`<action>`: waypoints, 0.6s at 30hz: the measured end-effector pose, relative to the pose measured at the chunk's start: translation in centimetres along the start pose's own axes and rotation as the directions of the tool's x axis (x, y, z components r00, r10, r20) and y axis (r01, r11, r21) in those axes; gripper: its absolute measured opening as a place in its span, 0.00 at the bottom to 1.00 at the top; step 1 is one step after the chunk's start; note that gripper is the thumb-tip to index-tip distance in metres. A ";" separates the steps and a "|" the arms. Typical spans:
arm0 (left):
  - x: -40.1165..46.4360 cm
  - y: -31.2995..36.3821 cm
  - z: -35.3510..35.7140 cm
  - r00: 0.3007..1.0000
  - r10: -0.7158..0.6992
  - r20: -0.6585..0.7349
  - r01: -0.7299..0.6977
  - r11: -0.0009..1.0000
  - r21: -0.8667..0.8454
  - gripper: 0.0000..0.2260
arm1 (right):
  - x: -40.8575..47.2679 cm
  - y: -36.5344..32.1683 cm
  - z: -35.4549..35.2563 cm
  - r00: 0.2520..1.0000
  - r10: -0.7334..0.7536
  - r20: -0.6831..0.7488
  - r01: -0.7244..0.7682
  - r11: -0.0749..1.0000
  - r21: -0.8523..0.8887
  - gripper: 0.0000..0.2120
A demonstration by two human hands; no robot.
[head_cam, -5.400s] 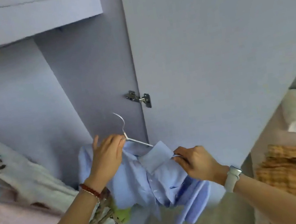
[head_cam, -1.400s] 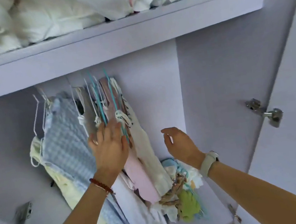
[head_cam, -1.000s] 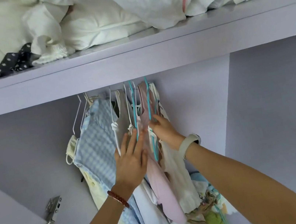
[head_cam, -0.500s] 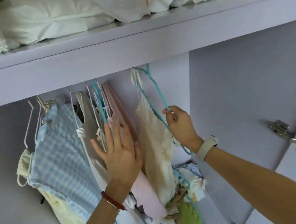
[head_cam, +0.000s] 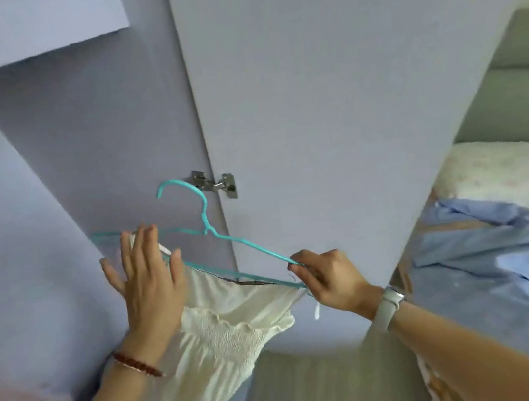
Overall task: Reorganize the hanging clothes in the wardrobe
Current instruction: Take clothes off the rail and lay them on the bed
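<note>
Lilac wardrobe panels and an open door (head_cam: 324, 86) with a metal hinge (head_cam: 215, 184) back the scene. Right hand (head_cam: 329, 282) fingers pinch the right end of a teal wire hanger (head_cam: 206, 225), while the left hand (head_cam: 149, 281) lies flat, fingers straight and spread, against the cream garment (head_cam: 221, 332) draped from it, held clear of the rail. Beyond, a blue shirt (head_cam: 495, 267) lies on a bed (head_cam: 511, 168) at right.

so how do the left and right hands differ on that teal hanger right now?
The left hand is open, fingers straight, lying flat against the cream dress near one end of the teal hanger. The right hand is curled, pinching the hanger's other end. The left wrist wears a bead bracelet, the right a watch. Both are raised at the hanger.
</note>
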State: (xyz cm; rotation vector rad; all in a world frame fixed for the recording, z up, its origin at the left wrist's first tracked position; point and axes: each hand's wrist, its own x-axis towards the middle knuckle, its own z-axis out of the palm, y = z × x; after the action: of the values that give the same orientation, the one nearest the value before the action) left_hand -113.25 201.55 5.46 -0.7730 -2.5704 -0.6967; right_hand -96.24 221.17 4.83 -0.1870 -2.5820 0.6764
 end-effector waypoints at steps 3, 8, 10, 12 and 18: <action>-0.6 4.8 3.2 0.980 0.195 0.035 -0.192 0.978 -0.078 0.20 | -6.2 2.5 -4.0 0.991 0.123 -0.056 -0.129 0.984 -0.126 0.10; -2.0 13.7 7.0 0.865 0.492 0.100 -0.456 0.853 -0.255 0.15 | -16.1 5.3 -10.8 0.921 0.291 -0.258 -0.359 0.891 -0.278 0.07; -3.6 17.8 8.2 0.791 0.602 0.108 -0.544 0.774 -0.324 0.12 | -20.0 6.4 -13.0 0.855 0.346 -0.386 -0.474 0.823 -0.312 0.04; -5.8 22.1 9.2 0.746 0.655 0.119 -0.566 0.719 -0.402 0.05 | -23.8 7.5 -15.0 0.755 0.398 -0.522 -0.597 0.746 -0.295 0.05; -11.3 35.7 10.9 0.671 0.736 0.090 -0.541 0.569 -0.619 0.03 | -33.9 9.7 -21.4 0.566 0.399 -0.721 -0.777 0.550 -0.306 0.07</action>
State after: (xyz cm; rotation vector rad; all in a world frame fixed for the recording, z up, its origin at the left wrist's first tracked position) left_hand -85.51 228.96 3.78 -2.0751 -2.0300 -1.1151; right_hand -56.18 230.66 2.97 -1.3800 -1.9559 -0.0762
